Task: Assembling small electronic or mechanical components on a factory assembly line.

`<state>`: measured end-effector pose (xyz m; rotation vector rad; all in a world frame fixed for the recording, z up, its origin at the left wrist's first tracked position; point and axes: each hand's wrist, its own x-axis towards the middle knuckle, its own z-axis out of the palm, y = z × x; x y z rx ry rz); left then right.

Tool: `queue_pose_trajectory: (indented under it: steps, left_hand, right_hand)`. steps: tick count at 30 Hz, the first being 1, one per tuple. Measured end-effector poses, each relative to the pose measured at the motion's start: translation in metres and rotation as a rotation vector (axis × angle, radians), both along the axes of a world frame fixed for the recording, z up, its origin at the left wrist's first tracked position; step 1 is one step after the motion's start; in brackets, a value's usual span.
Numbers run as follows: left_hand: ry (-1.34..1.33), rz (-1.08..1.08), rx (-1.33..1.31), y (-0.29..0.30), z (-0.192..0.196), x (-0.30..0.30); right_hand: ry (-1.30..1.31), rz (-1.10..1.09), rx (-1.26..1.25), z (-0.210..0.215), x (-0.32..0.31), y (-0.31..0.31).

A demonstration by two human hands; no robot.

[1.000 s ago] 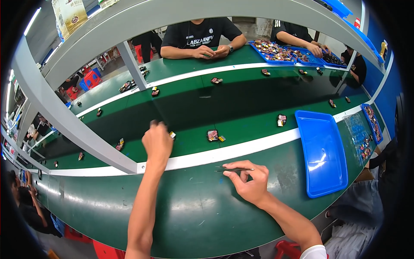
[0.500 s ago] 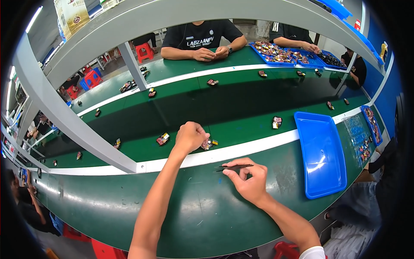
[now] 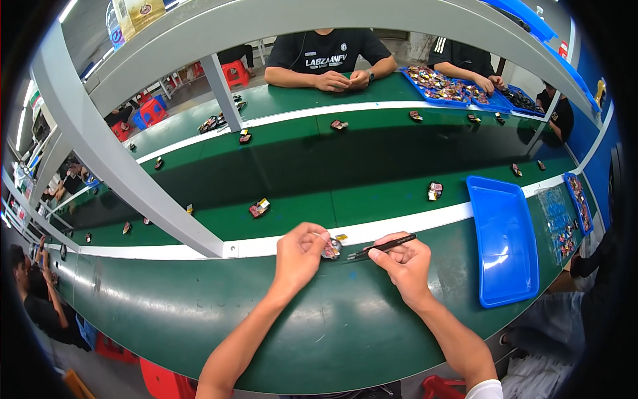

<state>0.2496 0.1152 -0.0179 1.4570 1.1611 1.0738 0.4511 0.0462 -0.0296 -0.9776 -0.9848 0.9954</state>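
Observation:
Between the fingertips of my left hand (image 3: 297,261) is a small dark electronic part (image 3: 331,248) with reddish wiring and a yellow tab. It is held above the near edge of the green work table (image 3: 199,312), beside the white rail (image 3: 379,231). My right hand (image 3: 407,267) grips black tweezers (image 3: 399,241), closed around their shaft. The tweezers' tips point left at the part, a short way from it; whether they touch it I cannot tell.
A blue tray (image 3: 503,249) lies right of my hands. Similar parts (image 3: 260,208) sit spaced along the green belt beyond the rail. A grey frame post (image 3: 126,153) crosses at left. Across the belt, co-workers' hands (image 3: 345,80) are near filled blue trays (image 3: 435,85).
My left hand has brought the part off the belt toward me, over the rail. My right hand has moved slightly right, its tweezers now angled at the part. The view has shifted slightly.

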Motion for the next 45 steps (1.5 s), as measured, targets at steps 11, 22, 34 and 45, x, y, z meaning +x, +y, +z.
queue_pose_trajectory:
  steps: [11,22,34,45]
  left_hand:
    - [-0.009,0.103,0.124,-0.024,-0.011,0.004]
    - [0.022,0.094,0.157,-0.028,-0.010,0.002]
    - [0.001,0.063,0.168,-0.026,-0.011,0.001]
    - [-0.369,-0.273,-0.048,-0.015,-0.010,-0.016]
  right_hand:
    - [-0.460,-0.115,0.140,-0.002,-0.016,-0.007]
    - [-0.326,-0.126,0.056,-0.004,-0.024,-0.004]
    - [-0.234,-0.103,0.024,-0.008,-0.025,0.000]
    - [0.060,0.017,-0.099,0.009,-0.019,-0.002]
